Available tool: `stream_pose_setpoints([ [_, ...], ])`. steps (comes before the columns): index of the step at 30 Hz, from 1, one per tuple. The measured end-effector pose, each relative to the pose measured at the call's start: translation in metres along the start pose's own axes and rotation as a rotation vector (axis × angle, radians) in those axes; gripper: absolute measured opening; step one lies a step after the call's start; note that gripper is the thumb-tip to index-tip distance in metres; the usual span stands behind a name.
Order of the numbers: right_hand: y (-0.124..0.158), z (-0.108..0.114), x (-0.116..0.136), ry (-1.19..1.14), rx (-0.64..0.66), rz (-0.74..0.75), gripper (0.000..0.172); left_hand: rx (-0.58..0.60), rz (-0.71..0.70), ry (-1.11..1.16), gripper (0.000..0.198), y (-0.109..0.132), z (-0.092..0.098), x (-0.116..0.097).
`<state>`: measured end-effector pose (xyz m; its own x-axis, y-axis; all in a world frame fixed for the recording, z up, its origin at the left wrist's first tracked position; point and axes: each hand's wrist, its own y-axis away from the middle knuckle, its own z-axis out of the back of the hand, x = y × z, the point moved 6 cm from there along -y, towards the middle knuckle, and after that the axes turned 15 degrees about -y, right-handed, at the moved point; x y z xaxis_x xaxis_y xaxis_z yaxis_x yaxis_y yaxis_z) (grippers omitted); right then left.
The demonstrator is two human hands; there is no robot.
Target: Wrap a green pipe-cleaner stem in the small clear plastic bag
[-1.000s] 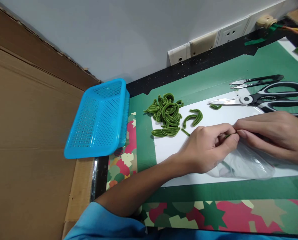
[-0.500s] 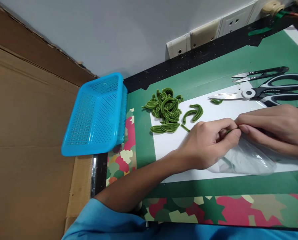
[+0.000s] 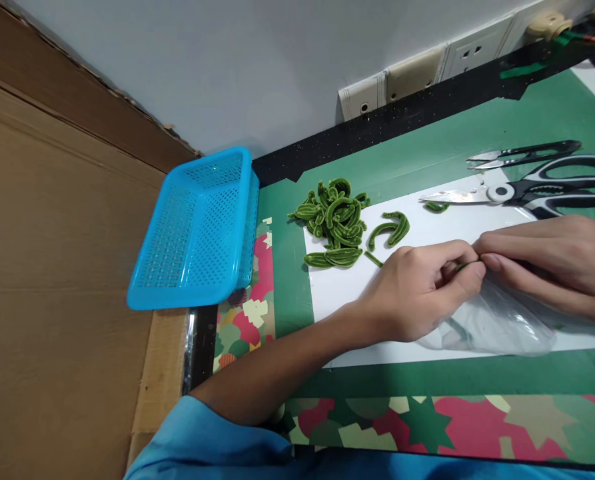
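My left hand (image 3: 424,288) is closed in a pinch on a green fuzzy pipe cleaner, of which only a sliver shows between thumb and fingers. Fingertip to fingertip with it, my right hand (image 3: 552,267) is pinched too; what sits at its tips is hidden. Under both hands lies a clear plastic bag (image 3: 517,328) on a white sheet of paper (image 3: 344,297). Left of my left hand is a heap of bent green pipe cleaner pieces (image 3: 337,213). Two curved pieces (image 3: 394,230) and a short straight one (image 3: 374,259) lie between heap and hand.
Large scissors (image 3: 500,193) rest behind my right hand, with small thread snips (image 3: 524,155) beyond them. A blue plastic basket (image 3: 192,233) stands at the left by a cardboard wall (image 3: 52,280). Power sockets (image 3: 474,52) line the wall behind the green table mat (image 3: 427,150).
The whole view has shifted slightly, so everything sits a little lower and further right. My hands keep the same pinch against each other.
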<state>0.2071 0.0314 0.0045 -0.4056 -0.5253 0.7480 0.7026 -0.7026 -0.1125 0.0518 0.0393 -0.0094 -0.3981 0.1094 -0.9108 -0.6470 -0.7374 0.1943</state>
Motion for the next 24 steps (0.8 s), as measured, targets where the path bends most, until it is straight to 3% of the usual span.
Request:
stream_pose_setpoints([
  [24,0.0042,0.002,-0.0047,0.008,-0.054,-0.042,0.03,0.026,0.006,0.011,0.025,0.0001,-0.0003,-0.0044],
])
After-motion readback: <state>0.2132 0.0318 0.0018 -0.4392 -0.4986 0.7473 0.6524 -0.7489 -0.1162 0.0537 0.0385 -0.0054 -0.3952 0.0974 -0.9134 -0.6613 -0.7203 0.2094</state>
